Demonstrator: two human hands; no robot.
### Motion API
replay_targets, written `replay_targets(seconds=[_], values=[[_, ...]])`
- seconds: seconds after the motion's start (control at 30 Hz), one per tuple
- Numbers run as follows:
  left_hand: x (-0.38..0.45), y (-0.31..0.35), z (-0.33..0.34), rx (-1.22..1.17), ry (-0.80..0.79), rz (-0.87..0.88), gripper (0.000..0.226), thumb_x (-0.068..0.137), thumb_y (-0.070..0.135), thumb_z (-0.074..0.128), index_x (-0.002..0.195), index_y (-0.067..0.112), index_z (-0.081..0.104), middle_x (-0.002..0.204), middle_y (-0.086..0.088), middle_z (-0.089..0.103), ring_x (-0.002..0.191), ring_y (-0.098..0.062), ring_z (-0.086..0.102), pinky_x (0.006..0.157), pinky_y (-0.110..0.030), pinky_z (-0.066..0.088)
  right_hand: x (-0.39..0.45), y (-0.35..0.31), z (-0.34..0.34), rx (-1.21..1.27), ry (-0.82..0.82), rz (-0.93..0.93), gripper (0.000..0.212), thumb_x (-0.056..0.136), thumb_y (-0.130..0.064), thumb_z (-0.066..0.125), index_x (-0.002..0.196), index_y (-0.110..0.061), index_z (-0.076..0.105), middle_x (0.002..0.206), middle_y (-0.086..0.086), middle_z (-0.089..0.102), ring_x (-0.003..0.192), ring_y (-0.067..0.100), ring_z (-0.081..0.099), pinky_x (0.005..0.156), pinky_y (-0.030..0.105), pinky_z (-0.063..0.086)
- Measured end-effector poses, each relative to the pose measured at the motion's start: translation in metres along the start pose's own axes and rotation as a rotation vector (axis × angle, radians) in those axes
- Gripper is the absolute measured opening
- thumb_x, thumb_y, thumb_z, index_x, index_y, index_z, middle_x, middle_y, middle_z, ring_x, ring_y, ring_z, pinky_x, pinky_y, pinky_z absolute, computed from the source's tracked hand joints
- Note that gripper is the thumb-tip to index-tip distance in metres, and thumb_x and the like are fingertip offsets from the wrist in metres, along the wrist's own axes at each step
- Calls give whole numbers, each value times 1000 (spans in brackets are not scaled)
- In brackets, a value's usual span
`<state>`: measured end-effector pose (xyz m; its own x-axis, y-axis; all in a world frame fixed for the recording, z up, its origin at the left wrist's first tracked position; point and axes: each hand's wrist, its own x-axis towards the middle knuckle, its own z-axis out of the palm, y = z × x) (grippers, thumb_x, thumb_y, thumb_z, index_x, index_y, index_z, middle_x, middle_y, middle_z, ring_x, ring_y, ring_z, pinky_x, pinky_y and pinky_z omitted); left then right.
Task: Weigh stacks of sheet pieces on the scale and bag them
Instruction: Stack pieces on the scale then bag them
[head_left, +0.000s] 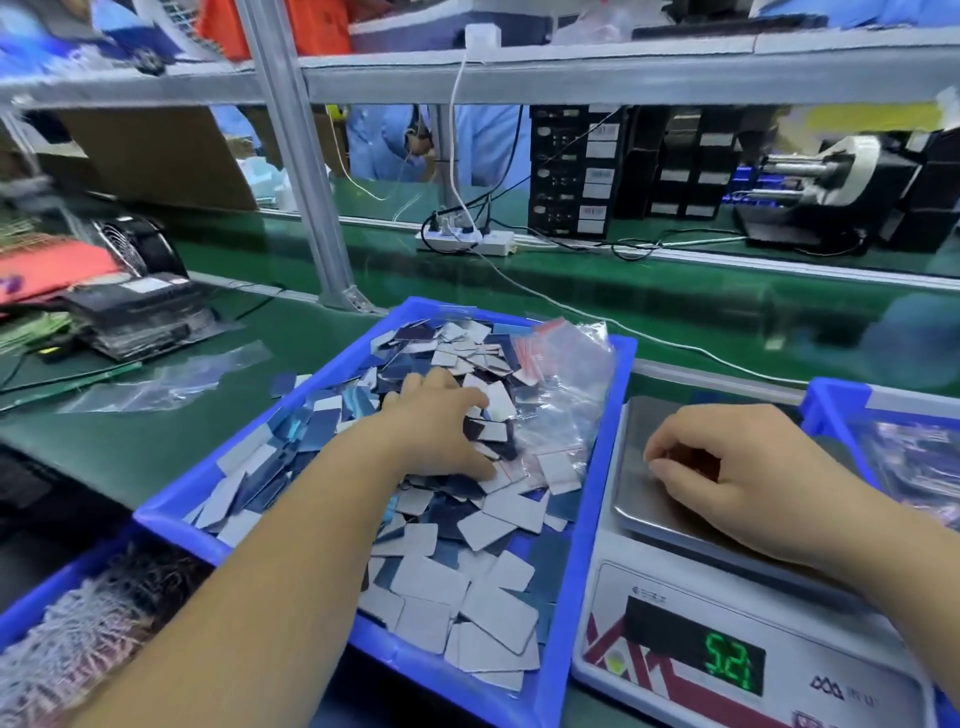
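Thin, light, slippery sheet pieces heaped in blue tray; left hand spread flat, pressing them; right hand loosely curled, holding nothing visible, above scale right of tray; best pinched by edges.

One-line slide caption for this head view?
Left hand reaches into blue tray of sheet pieces; right hand over scale.

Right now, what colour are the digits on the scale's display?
Green, on a black display; the head view shows them at the scale front.
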<state>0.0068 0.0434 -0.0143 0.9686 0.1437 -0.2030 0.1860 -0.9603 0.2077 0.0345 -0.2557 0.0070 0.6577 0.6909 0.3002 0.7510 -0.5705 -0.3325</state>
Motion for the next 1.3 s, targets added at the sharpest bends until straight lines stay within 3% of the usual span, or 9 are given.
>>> replay_targets(seconds=[0.27, 0.43, 0.73, 0.97, 1.1, 1.3], values=[[9, 1, -3, 185, -92, -17, 80, 75, 43, 71, 146, 39, 36, 145, -3, 31, 133, -34, 25, 105, -47, 33, -3, -5, -5, 36, -12, -9, 12, 83, -13, 71, 80, -25, 71, 75, -20, 66, 81, 7, 61, 71, 19, 45], [9, 8, -2, 204, -55, 24, 72, 78, 29, 69, 143, 42, 41, 137, -6, 36, 129, -34, 30, 103, -44, 35, -4, -4, -6, 44, -16, -2, 12, 84, -15, 71, 81, -26, 72, 75, -20, 67, 77, 8, 62, 68, 22, 46], [9, 2, -4, 128, 151, 61, 53, 76, 27, 70, 128, 31, 62, 111, 2, 63, 100, -24, 58, 79, -36, 55, -5, -6, -8, 68, -18, -25, 9, 83, -17, 69, 81, -25, 72, 75, -19, 67, 78, 8, 62, 71, 23, 46], [14, 3, -5, 46, 304, 16, 27, 79, 29, 66, 107, 29, 68, 93, 6, 56, 83, -20, 53, 59, -28, 38, -5, -7, -10, 69, -11, -29, 10, 83, -16, 70, 81, -25, 72, 75, -21, 66, 81, 4, 61, 72, 17, 45], [16, 6, 0, 73, 225, -2, 32, 83, 34, 68, 114, 32, 69, 110, 0, 59, 106, -26, 53, 82, -40, 53, -6, -7, -11, 68, -12, -30, 9, 83, -16, 70, 81, -24, 72, 75, -22, 66, 83, 2, 60, 71, 13, 44], [21, 4, 7, 155, 170, 22, 53, 82, 42, 67, 133, 38, 53, 127, -2, 45, 122, -29, 37, 97, -46, 36, -6, -7, -11, 73, -31, -28, 10, 84, -14, 71, 81, -24, 72, 74, -21, 66, 81, 4, 60, 71, 15, 44]])
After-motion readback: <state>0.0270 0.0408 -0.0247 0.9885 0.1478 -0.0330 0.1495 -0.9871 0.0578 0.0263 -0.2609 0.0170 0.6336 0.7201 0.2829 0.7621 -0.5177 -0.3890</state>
